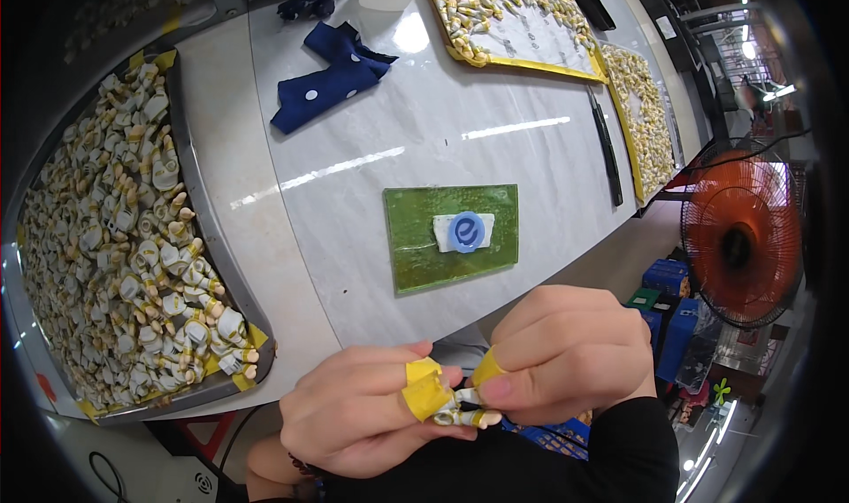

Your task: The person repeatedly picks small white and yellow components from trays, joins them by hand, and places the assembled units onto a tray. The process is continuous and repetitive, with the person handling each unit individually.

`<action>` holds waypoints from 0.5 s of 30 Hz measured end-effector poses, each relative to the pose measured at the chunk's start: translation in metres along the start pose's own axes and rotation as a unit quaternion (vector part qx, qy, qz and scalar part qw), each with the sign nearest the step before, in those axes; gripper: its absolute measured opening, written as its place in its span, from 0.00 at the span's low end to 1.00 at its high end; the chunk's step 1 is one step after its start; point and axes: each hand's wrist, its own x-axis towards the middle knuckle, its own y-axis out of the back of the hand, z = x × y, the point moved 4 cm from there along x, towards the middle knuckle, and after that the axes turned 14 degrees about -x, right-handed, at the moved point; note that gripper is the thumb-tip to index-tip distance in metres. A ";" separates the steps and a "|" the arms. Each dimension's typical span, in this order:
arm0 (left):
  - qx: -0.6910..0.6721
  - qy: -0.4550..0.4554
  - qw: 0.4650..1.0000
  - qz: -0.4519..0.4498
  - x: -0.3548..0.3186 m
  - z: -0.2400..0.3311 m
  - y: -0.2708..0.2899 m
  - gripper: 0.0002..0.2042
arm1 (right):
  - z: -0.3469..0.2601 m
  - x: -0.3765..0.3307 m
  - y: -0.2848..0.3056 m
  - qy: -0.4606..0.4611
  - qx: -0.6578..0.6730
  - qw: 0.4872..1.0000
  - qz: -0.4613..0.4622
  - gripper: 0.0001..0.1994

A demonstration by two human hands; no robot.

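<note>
Near the table's front edge, my left hand (363, 410) pinches a small white figurine (467, 413) with yellow trim and pale, rounded ends. Yellow tape wraps two of its fingertips. My right hand (575, 344) meets it from the other side, its thumb and fingers pressed together at the figurine's upper side, also with yellow tape on a finger. What lies inside that right-hand pinch is hidden; a dark bit shows beside it on the figurine. Beyond both hands, a green glass-like plate (411, 264) bears a white block (441, 230) topped by a blue ring-shaped piece (470, 231).
A metal tray (186, 140) at left is heaped with similar figurines. Two yellow-edged trays (531, 63) of small pieces lie at the far right, beside a black pen-like tool (608, 153). A navy dotted cloth (332, 78) lies far left. An orange fan (738, 238) stands right.
</note>
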 end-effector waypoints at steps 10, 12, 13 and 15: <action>0.040 -0.044 0.998 0.007 0.004 0.013 0.003 0.16 | -0.002 0.012 -0.001 0.045 0.024 0.998 -0.028 0.04; 0.047 -0.048 0.998 0.004 0.003 0.013 0.004 0.16 | -0.002 0.012 -0.002 0.044 0.026 0.998 -0.028 0.04; 0.050 -0.044 0.998 0.008 0.002 0.012 0.003 0.16 | -0.002 0.012 -0.002 0.042 0.027 0.998 -0.028 0.04; 0.055 -0.034 0.998 0.018 -0.001 0.011 0.001 0.16 | -0.001 0.011 -0.002 0.038 0.029 0.998 -0.027 0.04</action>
